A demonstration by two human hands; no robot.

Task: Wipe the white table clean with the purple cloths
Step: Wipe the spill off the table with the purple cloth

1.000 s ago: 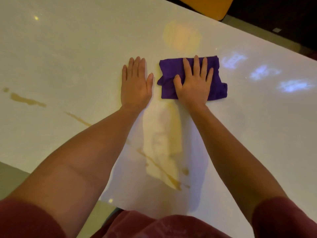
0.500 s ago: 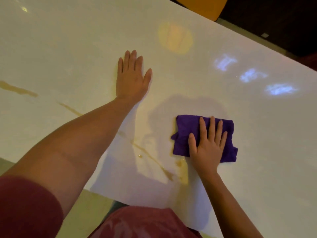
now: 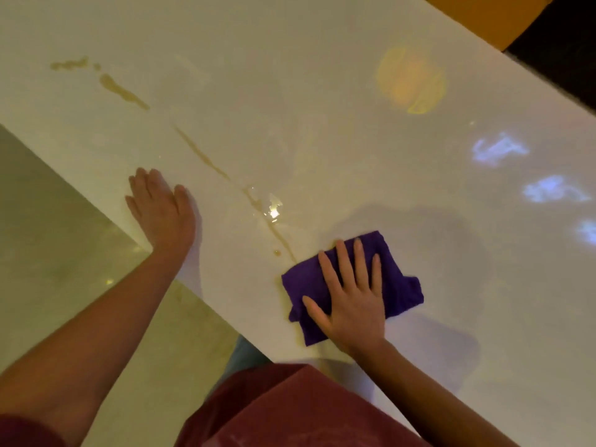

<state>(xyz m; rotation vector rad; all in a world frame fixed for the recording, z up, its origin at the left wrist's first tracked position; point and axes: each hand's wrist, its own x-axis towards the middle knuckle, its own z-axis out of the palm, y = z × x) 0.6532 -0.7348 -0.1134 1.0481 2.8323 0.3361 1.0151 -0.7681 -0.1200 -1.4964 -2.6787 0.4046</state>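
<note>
A folded purple cloth (image 3: 400,279) lies on the white table (image 3: 290,91) close to its near edge. My right hand (image 3: 351,295) presses flat on the cloth with fingers spread. My left hand (image 3: 161,211) rests flat and empty on the table at its near edge, well to the left of the cloth. A thin brownish spill streak (image 3: 206,156) runs diagonally from the far left across the table down to the cloth's left corner, with a wet glint (image 3: 274,212) partway along. Only one cloth is in view.
The table's near edge runs diagonally from the left down to the lower middle, with pale floor (image 3: 64,253) beyond it. A yellow chair (image 3: 503,17) stands past the far edge at the top right. Coloured light reflections (image 3: 412,79) lie on the table's right part.
My right hand has slid the cloth toward the near edge, onto the lower end of the streak. My left hand has moved back to the table's near edge. The view has swung left.
</note>
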